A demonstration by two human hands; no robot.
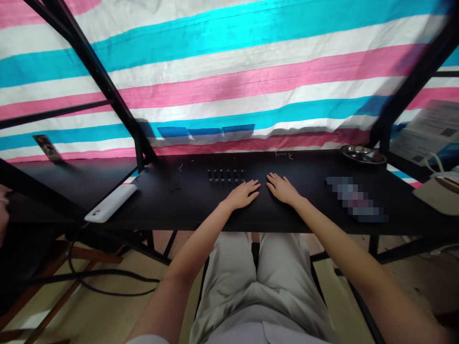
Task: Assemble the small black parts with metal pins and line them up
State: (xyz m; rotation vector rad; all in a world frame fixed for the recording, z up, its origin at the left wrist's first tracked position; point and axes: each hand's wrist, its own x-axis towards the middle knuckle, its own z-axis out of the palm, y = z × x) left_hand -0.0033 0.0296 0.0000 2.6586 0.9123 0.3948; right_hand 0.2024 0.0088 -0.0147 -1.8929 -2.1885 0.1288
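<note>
My left hand (244, 194) lies flat on the black table (193, 210), fingers spread and nothing in it. Just beyond its fingertips is a row of several small dark cylinders (221, 175) with pale ends; their exact kind is too small to tell. My right hand (282, 188) also rests palm down on the tabletop, fingers apart, holding nothing. A narrow gap separates the two hands. Toward the back edge lie small, thin whitish pieces (283, 155) in a short row, too fine to name.
A white oblong device (112, 202) sits at the left, near a black cable (118, 273). At the right are a shiny metal dish (364, 155), a pixelated item (355, 198) and a beige bag (439, 191). Black frame posts (103, 81) flank the table before a striped sheet (244, 71).
</note>
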